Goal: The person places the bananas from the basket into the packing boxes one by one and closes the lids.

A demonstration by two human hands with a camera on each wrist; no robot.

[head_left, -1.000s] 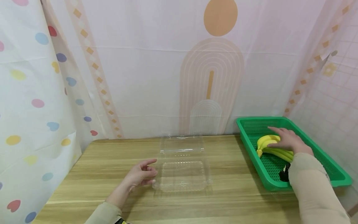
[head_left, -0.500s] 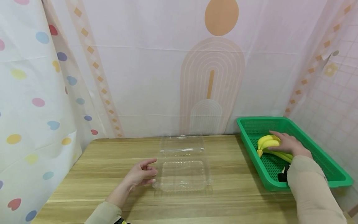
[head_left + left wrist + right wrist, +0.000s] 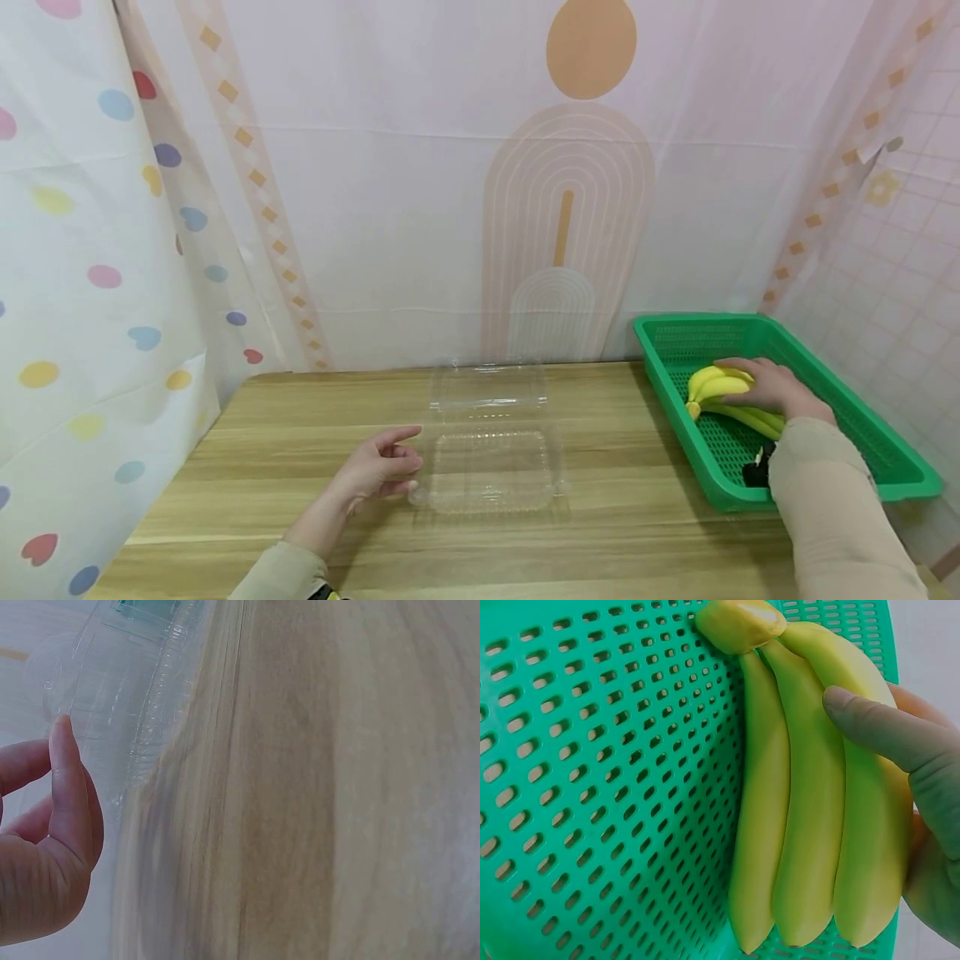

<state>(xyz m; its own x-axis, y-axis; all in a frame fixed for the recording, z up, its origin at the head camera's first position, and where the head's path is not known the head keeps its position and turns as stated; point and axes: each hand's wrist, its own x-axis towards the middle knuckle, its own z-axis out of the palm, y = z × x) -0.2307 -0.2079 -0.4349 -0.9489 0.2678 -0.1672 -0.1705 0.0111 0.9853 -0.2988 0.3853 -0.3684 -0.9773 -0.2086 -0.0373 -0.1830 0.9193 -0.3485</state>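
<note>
In the green basket lies a bunch of yellow bananas (image 3: 810, 795), joined at a stubby stem end. My right hand (image 3: 776, 387) grips the bunch from the right, the thumb across the top of one banana and the other fingers behind it, partly hidden. A clear plastic clamshell box (image 3: 491, 475) stands with its lid (image 3: 487, 387) folded back on the wooden table. At the box's left edge is my left hand (image 3: 378, 467), its fingers loosely bent and holding nothing. In the left wrist view, the fingertips are right by the box's clear rim (image 3: 112, 697).
The green basket (image 3: 675, 442), with slotted walls, stands at the right of the wooden table (image 3: 300, 417). A patterned curtain (image 3: 412, 208) hangs behind the table, and a dotted one (image 3: 67, 333) at the left. A black wrist strap (image 3: 759, 467) shows below the right hand.
My right hand has lowered onto the bananas, and its fingers have closed around them. My left hand and the clear box have stayed in place.
</note>
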